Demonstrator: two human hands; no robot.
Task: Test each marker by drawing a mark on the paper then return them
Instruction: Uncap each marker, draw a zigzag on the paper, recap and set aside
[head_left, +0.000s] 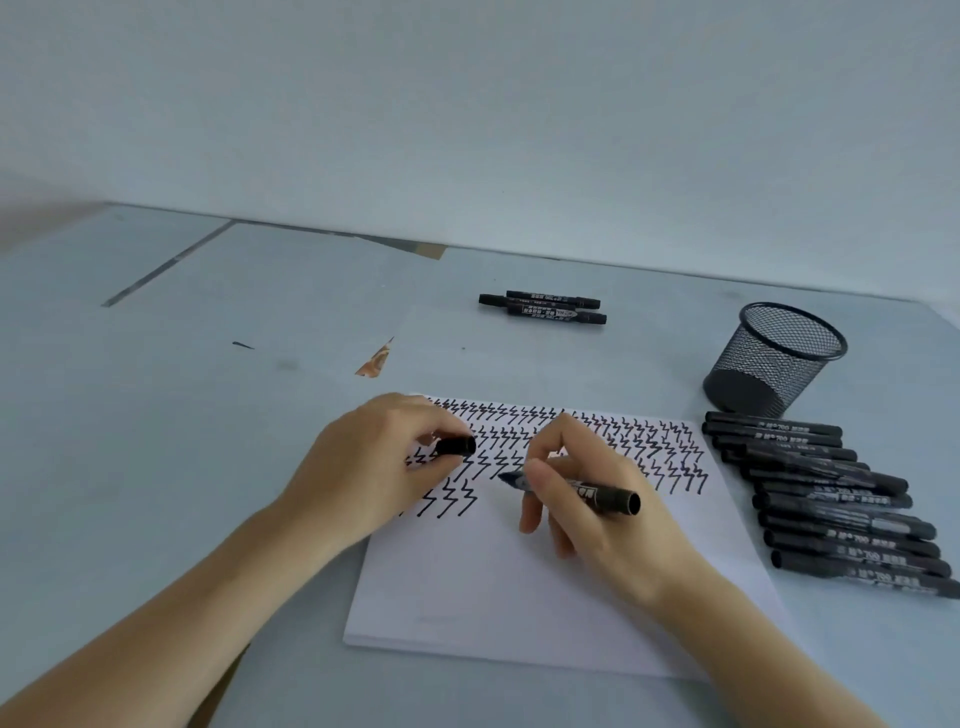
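1. A pale grey counter (156, 415) is seen filling the lower part of the view, backed by a plain pale wall (467, 104).
2. A dark seam (166, 265) is seen running diagonally across the far left of the counter.
3. A small orange-brown scrap (375, 359) is seen lying on the counter near its middle.
4. A small dark streak (242, 345) is seen on the counter, left of the scrap.

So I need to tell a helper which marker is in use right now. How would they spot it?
Find the white paper covered in black zigzags. Above it, the right hand grips one black marker. Unlike the capped markers in the row at right, its tip is bare; the left hand holds its cap.
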